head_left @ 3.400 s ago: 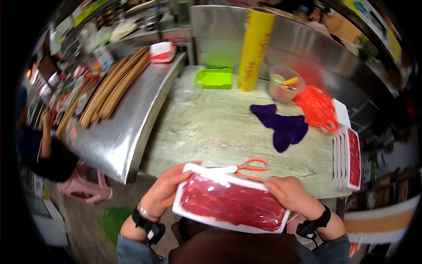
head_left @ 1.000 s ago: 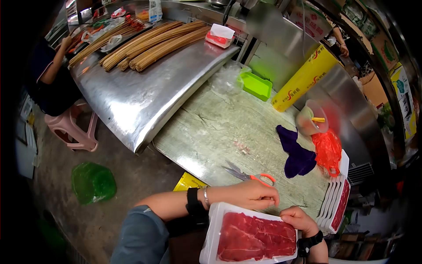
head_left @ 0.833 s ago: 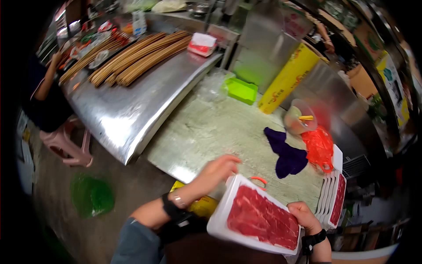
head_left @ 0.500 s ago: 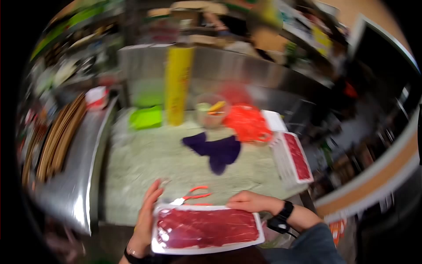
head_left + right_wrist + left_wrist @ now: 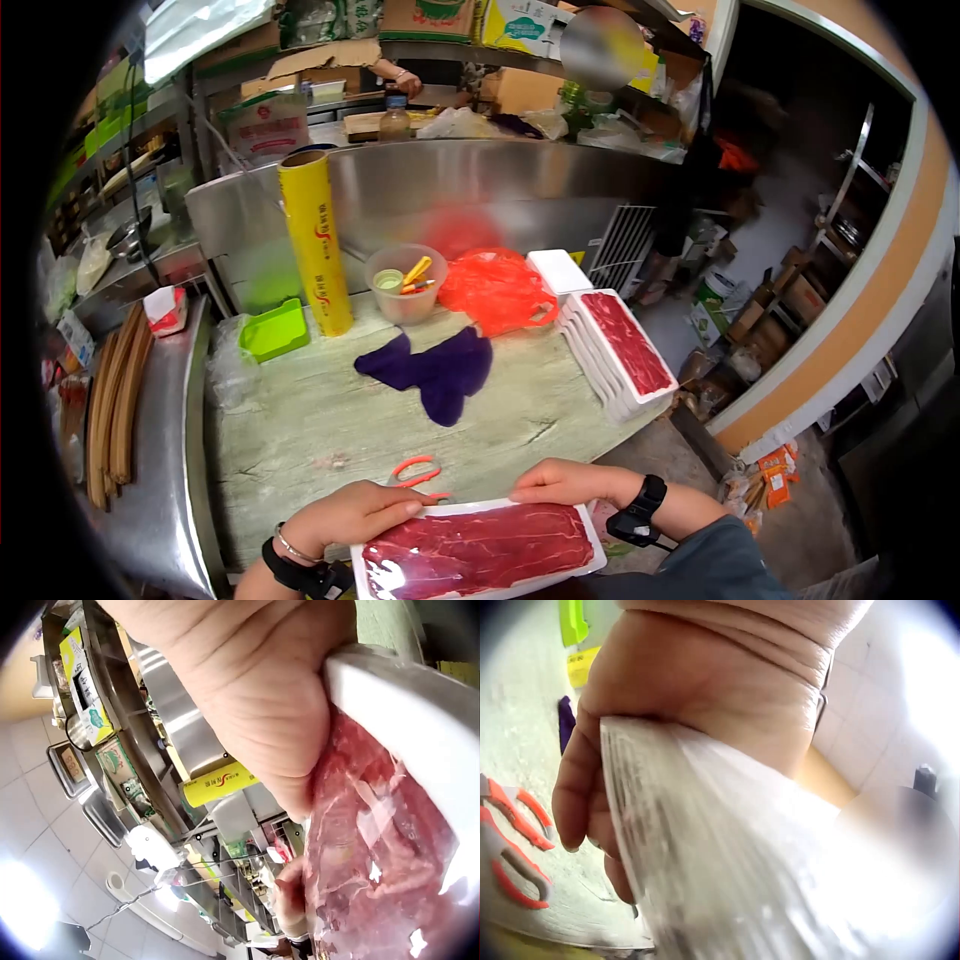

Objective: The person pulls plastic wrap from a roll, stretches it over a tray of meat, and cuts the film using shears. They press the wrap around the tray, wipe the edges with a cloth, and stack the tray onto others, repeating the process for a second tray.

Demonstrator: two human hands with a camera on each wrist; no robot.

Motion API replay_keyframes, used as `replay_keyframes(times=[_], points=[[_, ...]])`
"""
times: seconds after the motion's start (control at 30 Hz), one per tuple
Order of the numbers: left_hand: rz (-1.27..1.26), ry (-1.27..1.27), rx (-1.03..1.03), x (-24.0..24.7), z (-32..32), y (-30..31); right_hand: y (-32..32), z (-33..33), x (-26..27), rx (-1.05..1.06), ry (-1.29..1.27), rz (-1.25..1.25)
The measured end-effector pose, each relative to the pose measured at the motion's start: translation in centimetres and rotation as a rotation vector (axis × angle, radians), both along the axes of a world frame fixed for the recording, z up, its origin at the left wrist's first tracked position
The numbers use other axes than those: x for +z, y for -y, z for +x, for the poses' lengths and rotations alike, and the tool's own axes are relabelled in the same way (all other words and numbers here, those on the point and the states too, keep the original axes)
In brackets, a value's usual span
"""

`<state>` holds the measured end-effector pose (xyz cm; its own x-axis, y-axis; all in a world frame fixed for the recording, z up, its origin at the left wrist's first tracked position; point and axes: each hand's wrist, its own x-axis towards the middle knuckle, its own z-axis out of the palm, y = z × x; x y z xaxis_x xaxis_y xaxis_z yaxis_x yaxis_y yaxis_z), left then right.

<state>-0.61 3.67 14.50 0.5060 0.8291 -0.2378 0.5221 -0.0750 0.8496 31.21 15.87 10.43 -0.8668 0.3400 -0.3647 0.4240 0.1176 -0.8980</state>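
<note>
Both hands hold a white tray of sliced red meat (image 5: 480, 548) under shiny clear film, close to the body at the table's near edge. My left hand (image 5: 362, 512) grips its far left corner, thumb on top. In the left wrist view, wrinkled film (image 5: 697, 840) covers the tray's underside, with fingers behind it. My right hand (image 5: 568, 483) pinches the far edge near the right corner, thumb over the rim. In the right wrist view, the meat (image 5: 360, 840) fills the lower right. Orange-handled scissors (image 5: 519, 817) lie on the table just beyond the tray, their blades hidden in the head view.
A stack of white trays with meat on top (image 5: 628, 345) stands at the table's right edge. Behind lie a purple cloth (image 5: 440, 372), red plastic bag (image 5: 495, 288), plastic tub (image 5: 402, 300), yellow film roll (image 5: 318, 245) and green tray (image 5: 275, 332). Bundled sticks (image 5: 120, 400) lie left.
The left hand came off the tray, reached over its far side, and now grips the far left corner again. The right hand kept hold throughout. The head view swung left, then right.
</note>
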Motion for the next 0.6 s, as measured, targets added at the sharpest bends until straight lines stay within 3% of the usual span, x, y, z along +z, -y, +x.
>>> replay_keyframes(times=[0.13, 0.17, 0.27, 0.37, 0.4, 0.47, 0.57, 0.6], points=[[0.081, -0.174, -0.114, -0.8, 2.0, -0.9, 0.2, 0.7, 0.9, 0.052, -0.003, 0.085], [-0.082, -0.283, -0.141, 0.1, 2.4, -0.9, 0.4, 0.7, 1.1, 0.056, 0.003, 0.097], [0.044, -0.056, -0.154, -0.4, 3.0, -0.8, -0.1, 0.6, 0.8, 0.096, -0.008, 0.158], [-0.067, -0.056, -0.087, 0.5, 3.5, -1.3, -0.3, 0.8, 1.0, 0.096, 0.006, 0.149], [0.119, -0.035, -0.024, 0.9, 3.3, -1.1, -0.5, 0.7, 1.2, 0.089, 0.014, 0.138], [0.495, 0.007, 0.103, 1.6, 2.7, -0.7, -0.8, 2.4, 0.7, -0.082, -0.015, 0.155], [0.408, 0.322, 0.481, 2.3, -1.1, 2.0, -2.7, 8.1, 0.8, -0.468, 0.042, 0.137], [0.381, 0.401, 0.615, 1.4, -2.2, 3.3, -3.3, 10.2, 1.1, -0.7, -0.008, 0.093]])
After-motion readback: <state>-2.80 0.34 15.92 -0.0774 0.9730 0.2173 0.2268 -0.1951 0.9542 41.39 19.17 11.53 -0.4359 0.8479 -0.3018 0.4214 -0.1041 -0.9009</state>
